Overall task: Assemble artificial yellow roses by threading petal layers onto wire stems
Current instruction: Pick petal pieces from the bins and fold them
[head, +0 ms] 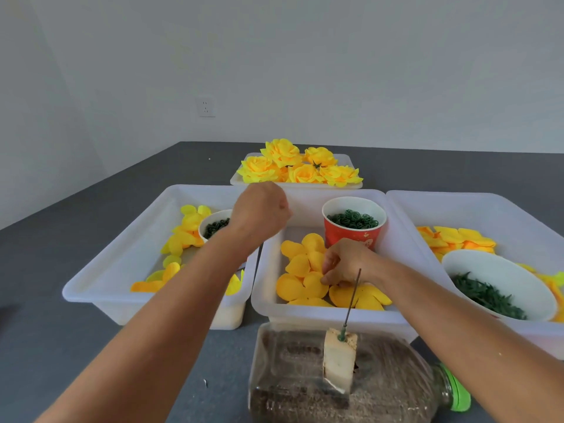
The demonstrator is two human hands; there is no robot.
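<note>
One petal layer (316, 285) is pinched by the right hand (345, 264) near the middle tray's (320, 312) front edge; single-layer separation advised; left hand (262, 209) is fisted, contents indeterminate.

Yellow petals (300, 270); red cup (351, 233); white trays (122, 270); possibly dark-green rings (354, 219).
</note>
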